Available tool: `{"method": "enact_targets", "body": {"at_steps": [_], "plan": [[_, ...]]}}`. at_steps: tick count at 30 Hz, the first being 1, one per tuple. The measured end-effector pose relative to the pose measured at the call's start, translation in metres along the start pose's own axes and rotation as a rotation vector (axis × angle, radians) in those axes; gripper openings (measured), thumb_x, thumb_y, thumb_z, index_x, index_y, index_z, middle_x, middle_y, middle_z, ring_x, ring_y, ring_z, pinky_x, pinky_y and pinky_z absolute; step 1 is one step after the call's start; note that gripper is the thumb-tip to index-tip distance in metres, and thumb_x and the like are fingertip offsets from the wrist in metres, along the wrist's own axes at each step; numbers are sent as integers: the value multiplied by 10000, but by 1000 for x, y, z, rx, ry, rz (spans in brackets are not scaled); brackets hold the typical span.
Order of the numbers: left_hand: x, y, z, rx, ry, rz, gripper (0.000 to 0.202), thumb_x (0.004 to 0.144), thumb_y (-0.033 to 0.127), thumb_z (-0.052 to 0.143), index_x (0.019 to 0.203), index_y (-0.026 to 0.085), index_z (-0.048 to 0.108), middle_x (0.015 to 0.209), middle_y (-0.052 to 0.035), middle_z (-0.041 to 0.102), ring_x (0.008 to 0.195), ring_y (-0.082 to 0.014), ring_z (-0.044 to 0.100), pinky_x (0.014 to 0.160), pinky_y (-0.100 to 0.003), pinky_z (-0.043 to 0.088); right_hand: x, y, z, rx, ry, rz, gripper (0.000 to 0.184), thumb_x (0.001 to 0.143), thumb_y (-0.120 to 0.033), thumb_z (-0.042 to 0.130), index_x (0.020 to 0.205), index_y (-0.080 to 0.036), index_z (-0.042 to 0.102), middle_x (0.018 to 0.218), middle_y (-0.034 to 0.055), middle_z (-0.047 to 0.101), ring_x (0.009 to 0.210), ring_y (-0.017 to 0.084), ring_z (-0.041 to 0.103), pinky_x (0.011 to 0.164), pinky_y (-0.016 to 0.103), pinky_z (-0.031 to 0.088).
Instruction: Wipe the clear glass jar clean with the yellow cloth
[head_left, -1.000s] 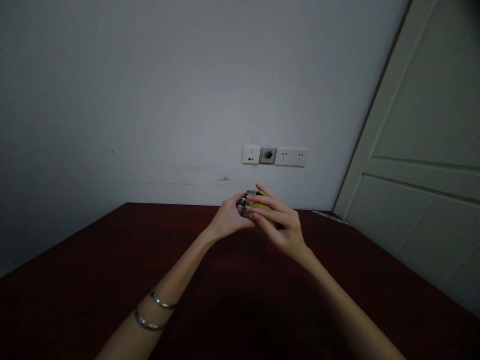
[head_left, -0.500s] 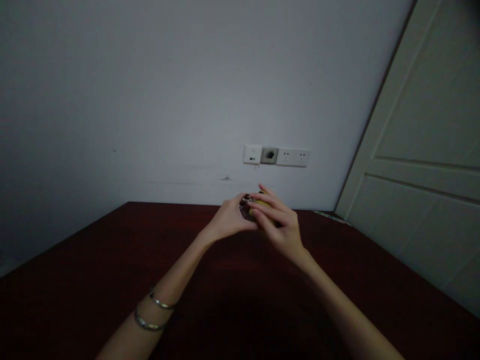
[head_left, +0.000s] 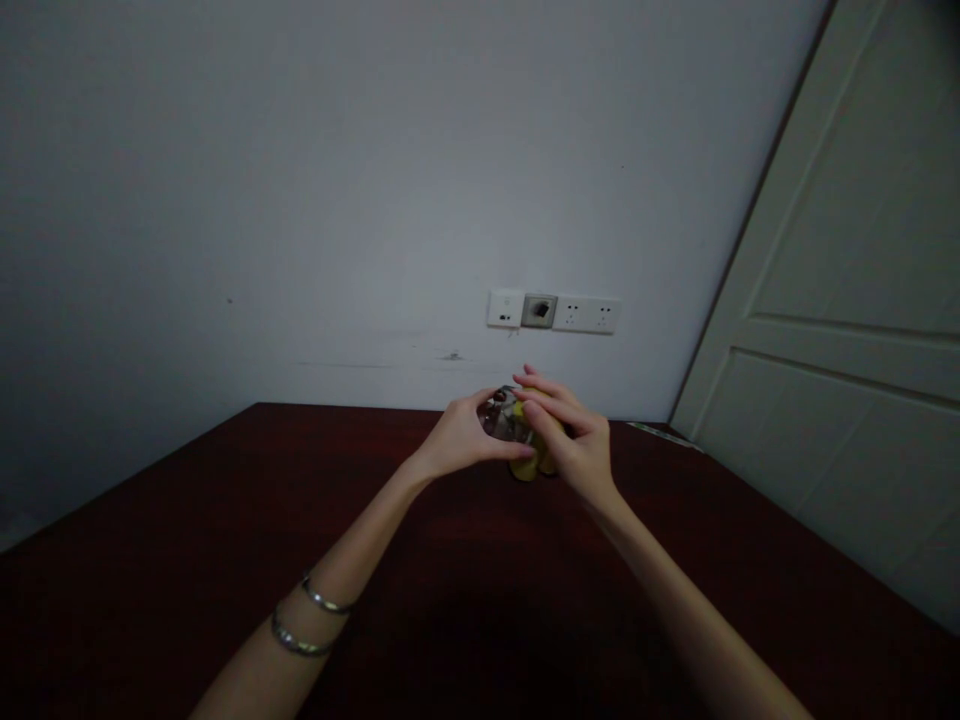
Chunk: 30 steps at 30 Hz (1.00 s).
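Observation:
My left hand (head_left: 459,438) is curled around a clear, glass-like object (head_left: 502,420), thumb below it and fingers above. Against that object's right side, my right hand (head_left: 576,432) has its fingers closed over a yellow object (head_left: 526,467). Rounded yellow ends show beneath the fingers, and the rest is hidden, so its kind is unclear. The two things touch or overlap in view. Both hands are close together, over the far part of the dark red table (head_left: 300,500).
A white wall (head_left: 337,200) rises behind the table and carries a row of sockets (head_left: 585,314). On the right stands a pale panelled door (head_left: 847,300). A thin patterned strip (head_left: 664,434) lies at the table's far right edge.
My right hand has shifted slightly right, with its fingers more lifted. More of the clear object and the yellow object now shows between the hands. My left hand has hardly moved.

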<state>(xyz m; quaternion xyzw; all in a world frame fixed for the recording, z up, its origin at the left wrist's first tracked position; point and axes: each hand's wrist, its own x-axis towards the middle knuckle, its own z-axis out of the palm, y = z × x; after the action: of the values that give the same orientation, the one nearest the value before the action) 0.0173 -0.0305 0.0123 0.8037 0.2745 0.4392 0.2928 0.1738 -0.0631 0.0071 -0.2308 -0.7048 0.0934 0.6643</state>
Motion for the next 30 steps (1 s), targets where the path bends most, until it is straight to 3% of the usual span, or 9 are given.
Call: {"method": "enact_targets", "body": {"at_steps": [4, 10, 14, 17, 20, 22, 25, 30], "plan": [[0, 1, -2, -90, -26, -24, 527, 649, 308, 771, 1105, 122, 587, 956, -70, 672, 821, -182, 623, 730, -308, 495, -2, -9, 2, -29, -69, -117, 228, 830, -179, 612, 975, -310, 731, 1108, 22, 700, 1229, 238, 536, 1056, 511, 410], [-2, 5, -4, -242, -104, -39, 635, 556, 279, 839, 1114, 126, 577, 1072, -98, 653, 941, -218, 619, 836, -349, 490, 4, -2, 2, 75, 79, 134, 159, 850, -278, 603, 913, -262, 748, 1072, 51, 715, 1090, 224, 629, 999, 453, 465], [-2, 7, -6, -348, -144, -79, 653, 527, 243, 847, 1113, 137, 580, 1059, -86, 659, 935, -214, 622, 848, -351, 482, 4, -3, -2, 90, 45, 189, 215, 878, -346, 558, 951, -240, 729, 1116, 66, 693, 1097, 216, 617, 1014, 447, 445], [-2, 7, -9, -399, -122, -115, 559, 529, 275, 840, 1018, 123, 616, 964, -64, 670, 869, -193, 616, 824, -336, 468, 1, -6, -6, -17, -125, 63, 381, 862, -409, 566, 1215, -269, 594, 1303, 78, 569, 1246, 227, 497, 1076, 468, 369], [-1, 8, -11, -444, -130, -176, 465, 547, 317, 823, 926, 121, 639, 873, -42, 663, 798, -171, 598, 790, -319, 449, -2, -5, -10, -158, -278, -48, 831, 700, -475, 730, 1409, -274, 347, 1431, 118, 402, 1337, 273, 374, 1103, 498, 324], [-1, 7, -11, -468, -160, -198, 442, 556, 340, 812, 906, 125, 648, 857, -37, 661, 787, -165, 589, 792, -318, 437, -3, -1, -10, -239, -315, -103, 1025, 618, -474, 791, 1451, -268, 231, 1453, 141, 344, 1359, 292, 331, 1114, 513, 302], [0, 7, -12, -465, -212, -211, 408, 586, 374, 792, 883, 130, 654, 843, -38, 663, 769, -159, 582, 785, -319, 436, -4, 5, -9, -313, -323, -147, 1042, 649, -437, 781, 1465, -267, 155, 1452, 149, 324, 1363, 290, 319, 1120, 514, 292], [-1, 5, -17, -366, -300, -202, 414, 658, 438, 751, 913, 127, 649, 886, -60, 671, 788, -168, 587, 770, -321, 449, -5, 6, -7, -294, -294, -121, 988, 652, -388, 786, 1447, -263, 213, 1405, 144, 382, 1318, 286, 380, 1096, 496, 331]]}}
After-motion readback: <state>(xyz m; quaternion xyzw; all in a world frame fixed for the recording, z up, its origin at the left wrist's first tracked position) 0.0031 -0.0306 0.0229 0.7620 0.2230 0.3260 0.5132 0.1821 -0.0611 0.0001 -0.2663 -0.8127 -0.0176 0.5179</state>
